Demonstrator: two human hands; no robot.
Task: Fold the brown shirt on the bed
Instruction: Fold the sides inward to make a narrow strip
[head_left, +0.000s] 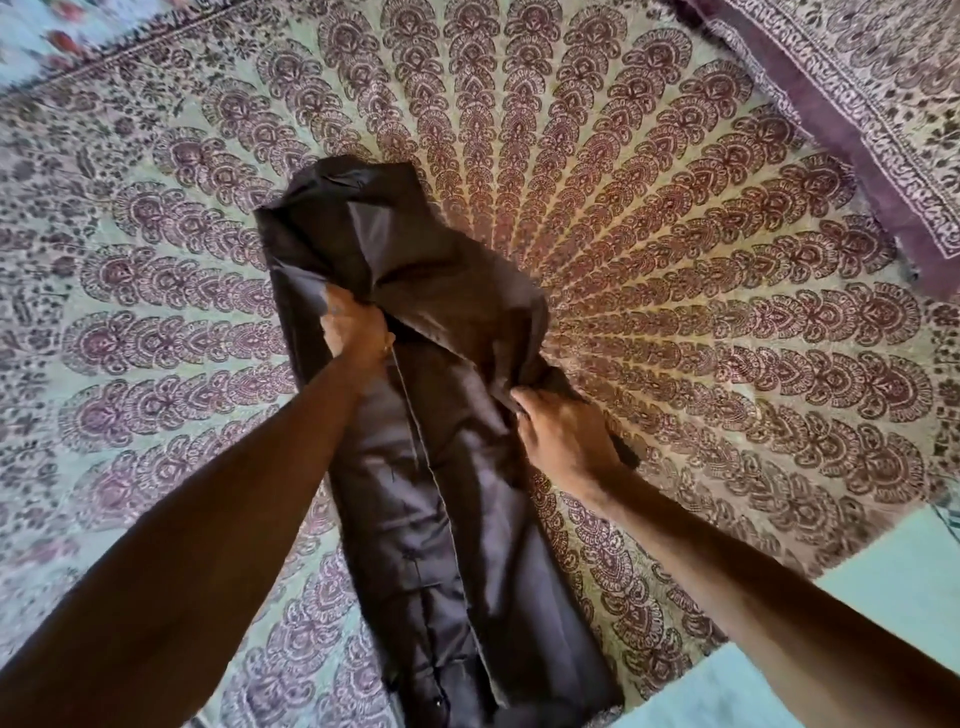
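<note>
Maroon-print bedspread (675, 260): largest thing in view; a fan pattern on pale ground, lying flat under everything else.
Brown shirt (441, 545): lies on the bedspread near its middle, lengthwise, far end away from the person, near end running off the lower edge of the view. A long seam or front edge runs down its middle.
Purple-bordered cloth (857, 130): upper right, overlapping the bedspread, well apart from the shirt.
Left hand (353, 332): fingers curled into the cloth at the shirt's left side, gripping a fold.
Right hand (561, 441): fingers closed on bunched cloth at the shirt's right edge.
Done so far (judged): shirt already narrowed to a long strip, so the lengthwise folds seem made or nearly made.
Left to do (judged): upper part is rumpled and raised; it needs flattening, then folding end to end.
Surface: soft, slightly creased; the shirt should slide little on it.
Room: pale blue-green area (857, 597) at lower right; floor or sheet, cannot tell.
</note>
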